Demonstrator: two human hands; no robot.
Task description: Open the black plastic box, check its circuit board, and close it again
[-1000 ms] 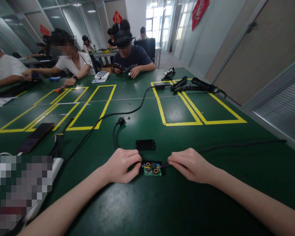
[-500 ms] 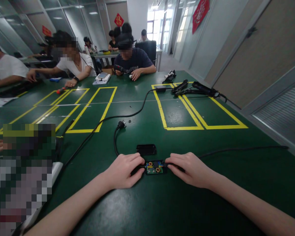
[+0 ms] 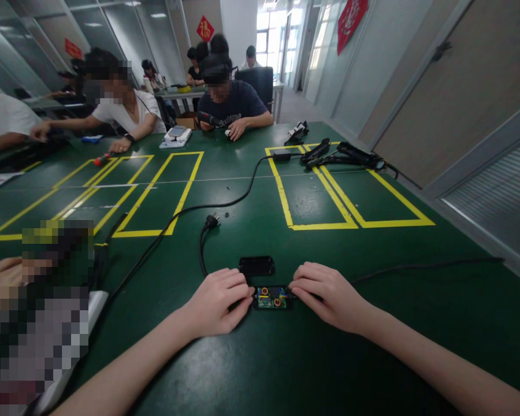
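A black plastic case half lies open on the green table, with a circuit board carrying two copper coils and coloured wires inside. At its left end my left hand is closed, thumb and fingers pinched at the cord entry. My right hand pinches the black cord at the opposite end; the fingers cover most of the cord there. Just beyond lies the matching black cover, its hollow side up. A black cord with a plug runs back under my left hand, and another cord trails off right.
Yellow tape outlines mark the green table. A long black cable crosses to a small adapter beside black folded parts. At left, another person's hand is near a blurred-out area. Other people sit across the table.
Both hands stay at the ends of the case, fingers shifting slightly closer to the cord entries. The view has tilted a little; at far left another person's hand reaches further in.
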